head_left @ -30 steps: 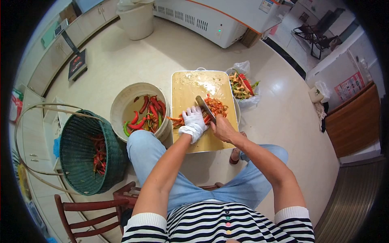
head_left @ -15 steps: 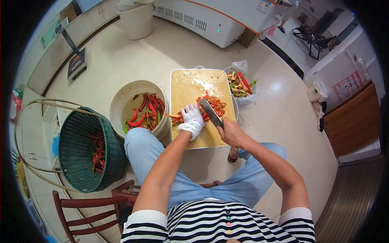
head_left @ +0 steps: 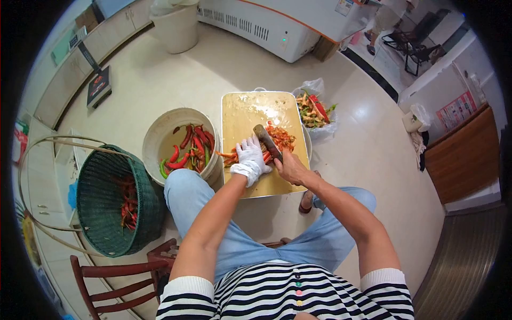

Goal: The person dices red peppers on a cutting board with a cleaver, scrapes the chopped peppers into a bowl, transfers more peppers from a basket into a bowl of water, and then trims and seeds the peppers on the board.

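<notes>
My left hand [head_left: 250,159], in a white glove, presses down on a bunch of red chili peppers [head_left: 228,156] on the yellow cutting board [head_left: 250,114]. Its fingers point toward the far end of the board. My right hand [head_left: 292,168] grips a kitchen knife [head_left: 266,142] by its handle, the blade slanting up and left beside the gloved fingers. Chopped red chili [head_left: 282,136] lies in a heap just right of the blade. The peppers beneath my palm are partly hidden.
Left of the board stands a white bucket [head_left: 151,145] with whole red and green peppers. Beyond it is a green woven basket [head_left: 101,213] with more peppers. A plastic bag [head_left: 318,130] of pepper scraps sits at right. A person's legs [head_left: 383,24] show in the doorway.
The knife has moved slightly left and tilted, its blade now nearer the gloved fingers. My right hand shifted left with it. The left hand stays on the peppers. A person's legs now show more in the doorway.
</notes>
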Available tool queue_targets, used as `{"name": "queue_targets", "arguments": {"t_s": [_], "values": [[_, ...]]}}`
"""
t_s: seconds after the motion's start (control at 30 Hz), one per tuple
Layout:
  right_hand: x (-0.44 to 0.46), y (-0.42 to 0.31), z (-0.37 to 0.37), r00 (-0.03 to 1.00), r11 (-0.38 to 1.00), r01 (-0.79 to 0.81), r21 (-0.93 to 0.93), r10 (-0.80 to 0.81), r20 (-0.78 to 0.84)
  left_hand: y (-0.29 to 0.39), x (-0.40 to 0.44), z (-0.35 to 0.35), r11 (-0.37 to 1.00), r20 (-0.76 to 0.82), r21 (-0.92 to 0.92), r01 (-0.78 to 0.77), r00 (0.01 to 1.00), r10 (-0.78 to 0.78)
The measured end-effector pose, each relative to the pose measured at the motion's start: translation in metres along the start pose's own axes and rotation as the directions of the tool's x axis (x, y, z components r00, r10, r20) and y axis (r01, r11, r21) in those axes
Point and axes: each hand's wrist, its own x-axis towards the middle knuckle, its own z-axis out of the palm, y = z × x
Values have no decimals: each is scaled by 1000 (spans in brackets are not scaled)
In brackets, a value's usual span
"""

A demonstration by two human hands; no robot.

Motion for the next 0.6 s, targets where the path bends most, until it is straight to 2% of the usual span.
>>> {"name": "queue_targets", "arguments": {"t_s": [0.07,0.1,0.17,0.3,0.37,0.47,0.6], "values": [[0,1,1,993,992,-113,60,111,35,-3,-6,-7,999,-11,33,-18,1000,19],[-1,-4,-4,994,992,-110,62,108,34,-3,-8,-8,999,-13,36,-16,1000,17],[-4,-13,-17,975,969,-198,147,180,129,-4,-11,-11,997,10,64,42,999,-42],[-21,-27,-30,994,985,-104,136,99,40,-7,-5,3,999,5,12,37,999,-37],[-32,-40,-42,999,997,-39,61,38,13,-7,-3,4,999,22,2,43,999,-43],[-39,-45,-47,991,995,-95,34,91,99,-8,-1,12,1000,-4,1,32,999,-32],[-36,-47,-45,982,991,-131,-13,132,133,-8,1,15,999,-53,1,43,998,-43]]}}
